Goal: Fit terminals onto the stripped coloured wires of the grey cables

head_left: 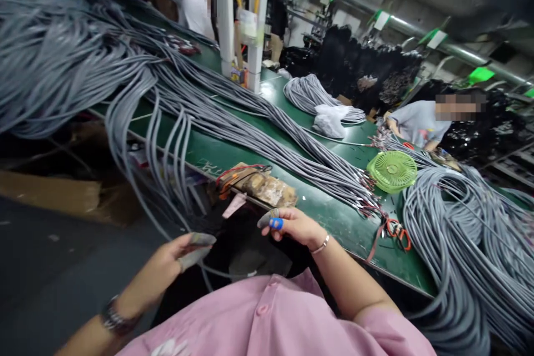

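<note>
Near side, left: left hand [177, 256], fingers narrow, cannot tell if holding | near centre: right hand [290, 225], fingertips drawn together, grip unclear | just right of left hand: grey cable [227, 275] | farther, along desk [342, 228]: long cable bundle [258, 136]

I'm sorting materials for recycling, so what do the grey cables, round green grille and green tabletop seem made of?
Grey cables: probably plastic or rubber sheathing, going by the even colour and soft sheen. Round green grille: likely moulded plastic, semi-gloss, with thin ribs in one bright colour. Green tabletop: smooth, perhaps laminate or a rubbery mat, as it shows soft reflections.
</note>
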